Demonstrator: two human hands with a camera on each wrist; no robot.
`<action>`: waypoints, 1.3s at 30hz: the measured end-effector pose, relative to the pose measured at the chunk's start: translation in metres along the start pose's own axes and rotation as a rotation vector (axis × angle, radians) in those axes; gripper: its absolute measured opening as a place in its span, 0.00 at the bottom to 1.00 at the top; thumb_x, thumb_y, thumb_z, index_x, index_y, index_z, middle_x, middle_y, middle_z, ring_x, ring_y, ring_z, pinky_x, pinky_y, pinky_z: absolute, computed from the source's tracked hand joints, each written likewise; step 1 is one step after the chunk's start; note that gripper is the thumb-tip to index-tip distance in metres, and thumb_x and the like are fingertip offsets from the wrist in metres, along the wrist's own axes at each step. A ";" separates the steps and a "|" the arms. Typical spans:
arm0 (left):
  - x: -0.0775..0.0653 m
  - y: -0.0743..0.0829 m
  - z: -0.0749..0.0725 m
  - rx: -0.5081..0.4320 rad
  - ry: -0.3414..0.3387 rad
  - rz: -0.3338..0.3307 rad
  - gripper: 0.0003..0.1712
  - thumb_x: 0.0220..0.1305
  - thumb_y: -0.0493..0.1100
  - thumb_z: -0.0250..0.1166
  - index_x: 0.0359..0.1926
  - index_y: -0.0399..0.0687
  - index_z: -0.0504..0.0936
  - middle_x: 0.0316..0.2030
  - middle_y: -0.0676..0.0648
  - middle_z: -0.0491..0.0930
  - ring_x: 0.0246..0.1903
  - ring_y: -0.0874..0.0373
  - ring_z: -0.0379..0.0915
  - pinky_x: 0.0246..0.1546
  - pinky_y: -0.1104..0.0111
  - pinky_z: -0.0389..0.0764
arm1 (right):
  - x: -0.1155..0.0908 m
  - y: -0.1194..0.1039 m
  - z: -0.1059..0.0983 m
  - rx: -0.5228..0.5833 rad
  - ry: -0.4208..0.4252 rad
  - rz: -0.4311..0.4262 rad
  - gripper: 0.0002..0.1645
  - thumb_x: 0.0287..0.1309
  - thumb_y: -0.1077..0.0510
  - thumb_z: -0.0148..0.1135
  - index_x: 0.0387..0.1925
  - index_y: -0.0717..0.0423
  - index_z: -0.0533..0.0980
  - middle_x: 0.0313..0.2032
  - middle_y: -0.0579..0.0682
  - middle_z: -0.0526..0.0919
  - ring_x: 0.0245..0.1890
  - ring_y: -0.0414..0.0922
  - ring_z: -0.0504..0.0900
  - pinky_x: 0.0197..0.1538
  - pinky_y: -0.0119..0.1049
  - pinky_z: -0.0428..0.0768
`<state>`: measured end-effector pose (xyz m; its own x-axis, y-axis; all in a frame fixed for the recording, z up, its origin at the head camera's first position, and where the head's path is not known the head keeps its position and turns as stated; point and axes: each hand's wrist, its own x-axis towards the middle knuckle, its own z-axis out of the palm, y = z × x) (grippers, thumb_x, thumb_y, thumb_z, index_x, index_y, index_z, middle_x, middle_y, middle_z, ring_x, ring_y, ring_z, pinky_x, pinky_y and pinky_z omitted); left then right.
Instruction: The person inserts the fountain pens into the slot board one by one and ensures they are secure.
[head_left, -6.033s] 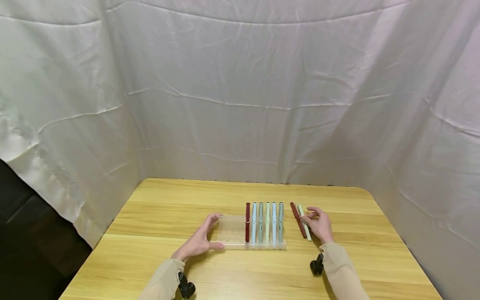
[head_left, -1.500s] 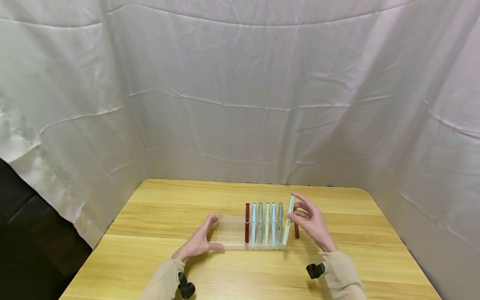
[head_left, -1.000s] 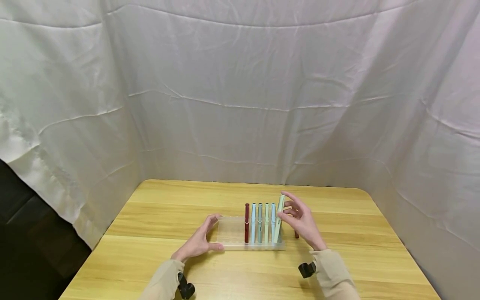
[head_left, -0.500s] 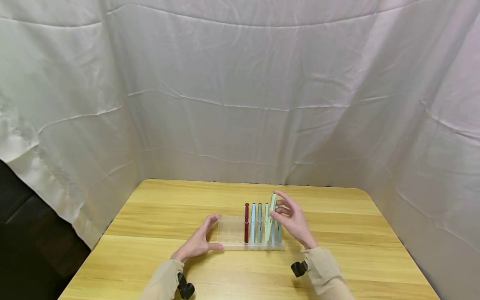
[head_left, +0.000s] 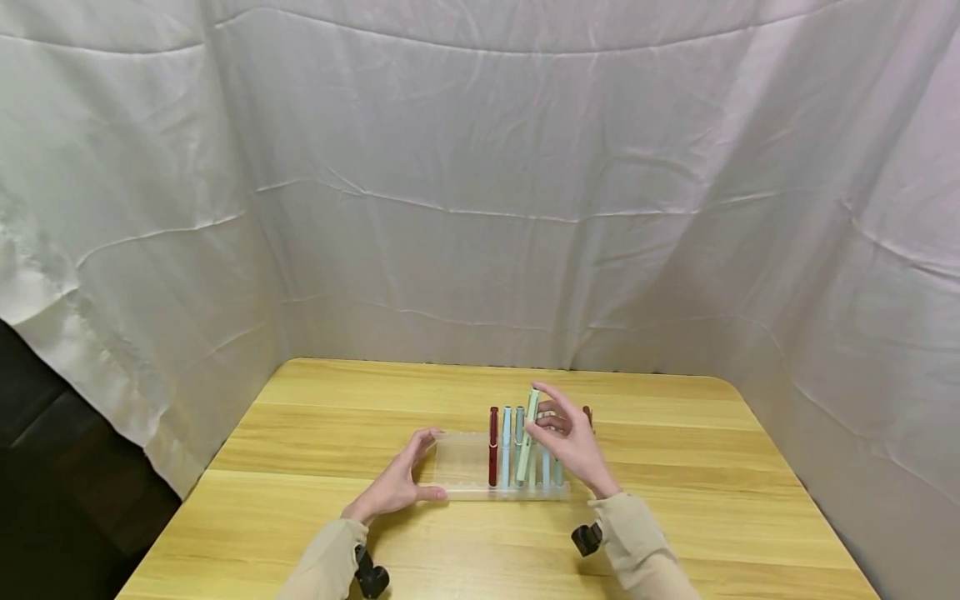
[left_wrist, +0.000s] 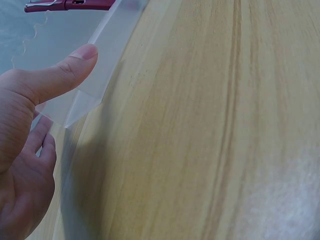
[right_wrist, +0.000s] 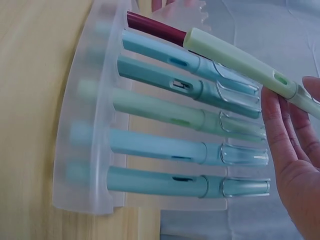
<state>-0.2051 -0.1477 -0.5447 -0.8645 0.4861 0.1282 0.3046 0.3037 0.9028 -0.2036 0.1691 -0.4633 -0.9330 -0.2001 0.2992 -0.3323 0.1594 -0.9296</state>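
My left hand (head_left: 397,482) grips the left end of a clear frosted pen stand (head_left: 461,462), its thumb on the front ledge in the left wrist view. My right hand (head_left: 573,442) pinches a pale green fountain pen (right_wrist: 235,60) near its capped end. This pen is tilted, in front of the upright row in the head view. In the right wrist view its lower end overlaps the dark red pen (right_wrist: 155,27). Also standing in the row are light blue (right_wrist: 160,50), grey-teal (right_wrist: 155,75) and pale green pens (right_wrist: 155,107). The right hand partly hides the row's right end.
Another dark red pen (head_left: 588,412) lies on the wooden table (head_left: 480,550) beyond the right hand, mostly hidden by it. The stand's left part holds no pens. Pale grey cloth (head_left: 480,250) hangs behind and at both sides of the table.
My right hand has picked the pale green pen up off the table and carried it leftward across the row of pens. The left hand keeps its grip on the stand.
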 end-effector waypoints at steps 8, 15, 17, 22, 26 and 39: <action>0.000 0.000 0.000 0.002 0.002 0.006 0.56 0.49 0.40 0.79 0.74 0.38 0.55 0.76 0.31 0.54 0.77 0.31 0.46 0.78 0.40 0.47 | 0.004 0.000 0.009 0.008 -0.025 -0.026 0.41 0.59 0.67 0.68 0.72 0.53 0.65 0.49 0.69 0.77 0.39 0.40 0.84 0.48 0.29 0.89; 0.000 0.000 0.000 -0.002 -0.006 0.007 0.56 0.50 0.39 0.78 0.74 0.38 0.54 0.76 0.32 0.53 0.77 0.31 0.46 0.78 0.40 0.48 | 0.006 0.003 0.018 -0.028 0.003 -0.006 0.39 0.59 0.67 0.69 0.70 0.47 0.68 0.48 0.66 0.79 0.40 0.43 0.86 0.48 0.30 0.89; 0.000 0.000 0.000 0.001 -0.007 0.010 0.55 0.50 0.39 0.78 0.74 0.38 0.54 0.76 0.31 0.53 0.77 0.31 0.46 0.78 0.40 0.48 | 0.007 0.005 0.021 -0.033 0.008 0.003 0.39 0.59 0.66 0.69 0.70 0.46 0.68 0.48 0.65 0.79 0.40 0.45 0.86 0.48 0.31 0.89; -0.001 0.000 0.000 0.010 -0.005 0.013 0.55 0.51 0.40 0.78 0.74 0.39 0.54 0.76 0.32 0.54 0.77 0.31 0.46 0.77 0.39 0.48 | 0.007 0.005 0.027 -0.048 0.007 0.010 0.39 0.59 0.64 0.70 0.70 0.45 0.68 0.49 0.64 0.80 0.43 0.50 0.87 0.50 0.31 0.89; 0.000 0.001 -0.001 0.006 -0.011 0.013 0.56 0.51 0.40 0.78 0.74 0.39 0.54 0.77 0.32 0.54 0.77 0.32 0.46 0.77 0.39 0.48 | 0.007 0.003 0.031 -0.065 0.004 -0.002 0.38 0.60 0.64 0.69 0.70 0.44 0.68 0.50 0.63 0.80 0.43 0.52 0.87 0.50 0.30 0.88; 0.000 0.001 -0.001 -0.004 -0.012 0.003 0.56 0.50 0.41 0.78 0.74 0.40 0.54 0.77 0.33 0.53 0.78 0.33 0.45 0.78 0.40 0.48 | 0.006 -0.004 0.049 -0.114 0.019 -0.053 0.37 0.60 0.66 0.68 0.69 0.48 0.70 0.47 0.61 0.83 0.46 0.57 0.86 0.52 0.39 0.89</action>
<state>-0.2054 -0.1485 -0.5431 -0.8588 0.4966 0.1256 0.3054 0.2995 0.9039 -0.2012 0.1203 -0.4686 -0.9157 -0.1930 0.3526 -0.3941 0.2583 -0.8820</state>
